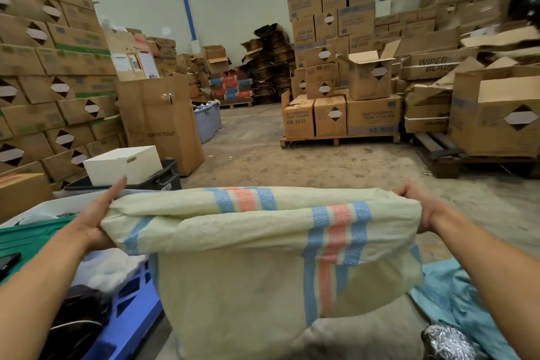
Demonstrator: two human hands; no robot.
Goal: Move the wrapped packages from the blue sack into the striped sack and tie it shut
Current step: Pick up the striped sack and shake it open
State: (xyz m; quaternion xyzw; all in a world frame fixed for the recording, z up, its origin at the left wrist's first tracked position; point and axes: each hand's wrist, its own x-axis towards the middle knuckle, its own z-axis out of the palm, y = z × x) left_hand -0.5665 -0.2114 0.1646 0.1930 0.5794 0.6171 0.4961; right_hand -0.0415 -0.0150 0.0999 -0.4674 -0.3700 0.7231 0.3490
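The striped sack, cream with blue and pink bands, stands upright in front of me. Its top is folded over and stretched flat between my hands. My left hand grips the folded edge at the left end. My right hand grips the right end. The blue sack lies crumpled on the floor at the lower right. A package wrapped in silvery plastic rests on it near the bottom edge. What is inside the striped sack is hidden.
A blue plastic crate with dark items and a green bin stand at my left. A white box sits on a black crate behind them. Stacked cardboard boxes and pallets line both sides; bare concrete floor runs ahead.
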